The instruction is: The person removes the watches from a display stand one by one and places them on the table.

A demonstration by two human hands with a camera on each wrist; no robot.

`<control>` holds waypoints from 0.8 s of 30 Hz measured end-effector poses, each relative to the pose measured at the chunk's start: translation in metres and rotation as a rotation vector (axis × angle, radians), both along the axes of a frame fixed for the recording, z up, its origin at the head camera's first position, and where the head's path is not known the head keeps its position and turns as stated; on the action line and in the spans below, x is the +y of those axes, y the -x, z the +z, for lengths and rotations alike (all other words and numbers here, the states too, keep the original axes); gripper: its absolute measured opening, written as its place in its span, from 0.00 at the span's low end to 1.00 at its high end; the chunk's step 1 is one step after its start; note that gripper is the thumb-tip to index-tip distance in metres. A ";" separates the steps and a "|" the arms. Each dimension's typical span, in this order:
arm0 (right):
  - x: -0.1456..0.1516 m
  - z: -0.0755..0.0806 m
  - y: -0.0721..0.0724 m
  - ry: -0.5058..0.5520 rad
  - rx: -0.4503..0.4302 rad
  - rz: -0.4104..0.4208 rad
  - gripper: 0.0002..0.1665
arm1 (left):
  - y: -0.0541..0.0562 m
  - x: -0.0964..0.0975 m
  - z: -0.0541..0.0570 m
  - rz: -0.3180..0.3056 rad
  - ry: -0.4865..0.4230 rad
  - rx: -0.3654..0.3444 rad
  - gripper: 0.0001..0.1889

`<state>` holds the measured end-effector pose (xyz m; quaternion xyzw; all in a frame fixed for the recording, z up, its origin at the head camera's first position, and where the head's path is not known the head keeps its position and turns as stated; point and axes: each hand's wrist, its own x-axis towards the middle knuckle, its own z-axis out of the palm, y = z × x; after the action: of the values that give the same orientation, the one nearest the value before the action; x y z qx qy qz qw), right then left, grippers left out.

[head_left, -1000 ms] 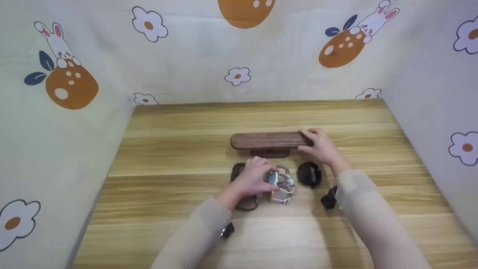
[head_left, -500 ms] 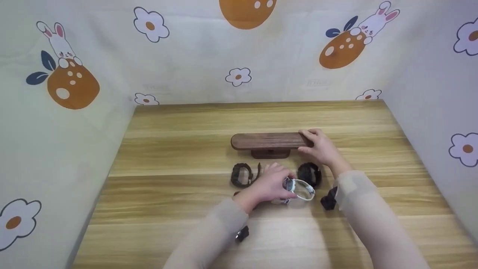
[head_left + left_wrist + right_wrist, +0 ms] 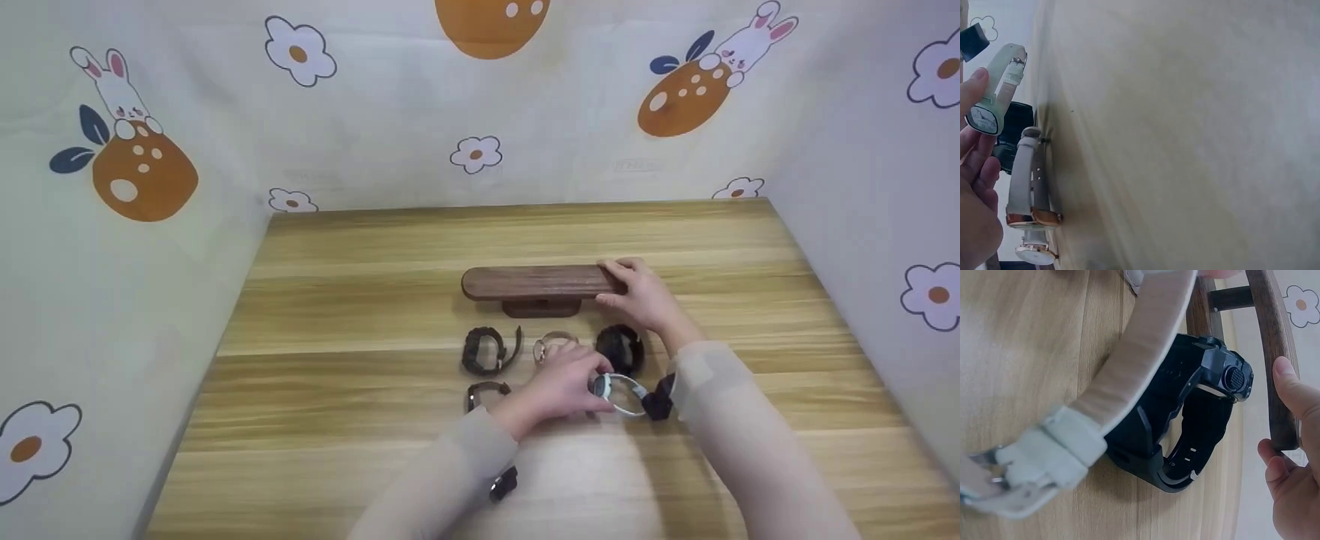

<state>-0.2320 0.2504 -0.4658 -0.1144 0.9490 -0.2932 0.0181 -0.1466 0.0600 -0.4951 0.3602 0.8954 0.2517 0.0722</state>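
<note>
My left hand pinches a pale mint watch by its squarish case, its buckled strap making a loop. In the head view this watch is lifted toward the right sleeve; in the right wrist view its strap passes close before the camera. My right hand grips the right end of a dark wooden stand, a rounded bar on a small base. A chunky black watch stands on the table just in front of that hand. A white-strapped watch with a rose-gold case is hidden by my left hand in the head view.
On the wood-grain table, a black watch stands at left, a thin-strapped watch in the middle and a dark-strapped watch by the left sleeve. Patterned cloth walls close off the back and sides.
My left hand has carried the mint watch rightward and slightly toward me, away from over the middle watches, uncovering those at left. My right hand stays on the wooden stand.
</note>
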 end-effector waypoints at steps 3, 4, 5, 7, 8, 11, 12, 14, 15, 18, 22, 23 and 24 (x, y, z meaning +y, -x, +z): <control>0.000 0.001 0.001 0.000 0.000 0.001 0.38 | 0.000 0.001 -0.003 0.013 0.004 0.005 0.26; 0.000 0.001 0.001 0.000 0.001 0.001 0.38 | 0.000 0.002 -0.004 0.018 0.013 0.009 0.26; 0.000 0.001 0.001 0.002 0.002 0.002 0.38 | 0.000 0.002 -0.004 0.022 0.024 0.013 0.26; 0.000 0.001 0.001 0.007 0.002 0.000 0.38 | 0.000 0.004 -0.006 0.026 0.053 0.029 0.26; 0.000 0.001 0.001 0.009 0.002 -0.002 0.38 | 0.000 0.005 -0.007 0.027 0.071 0.043 0.26; 0.000 0.001 0.001 0.011 -0.005 -0.004 0.37 | 0.000 0.008 -0.009 0.033 0.124 0.092 0.27; 0.000 0.001 0.001 0.012 -0.007 -0.005 0.37 | 0.000 0.009 -0.009 0.037 0.143 0.111 0.27; 0.000 0.001 0.001 0.012 -0.009 -0.005 0.37 | -0.001 0.011 -0.010 0.048 0.173 0.140 0.27; 0.000 0.001 0.001 0.013 -0.009 -0.003 0.37 | -0.001 0.013 -0.010 0.056 0.183 0.143 0.27; 0.000 0.001 0.001 0.017 -0.008 0.000 0.37 | -0.003 0.015 -0.009 0.074 0.206 0.142 0.26; 0.000 0.001 0.001 0.021 -0.006 0.001 0.37 | -0.004 0.016 -0.007 0.077 0.220 0.142 0.27; 0.000 0.000 0.000 0.022 -0.008 0.000 0.37 | -0.004 0.016 -0.007 0.076 0.219 0.146 0.28; 0.000 0.000 0.000 0.024 -0.011 -0.002 0.37 | -0.004 0.016 -0.007 0.073 0.217 0.150 0.28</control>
<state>-0.2321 0.2509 -0.4659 -0.1119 0.9454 -0.3052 0.0216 -0.1422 0.0757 -0.5018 0.3352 0.9328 0.1283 0.0340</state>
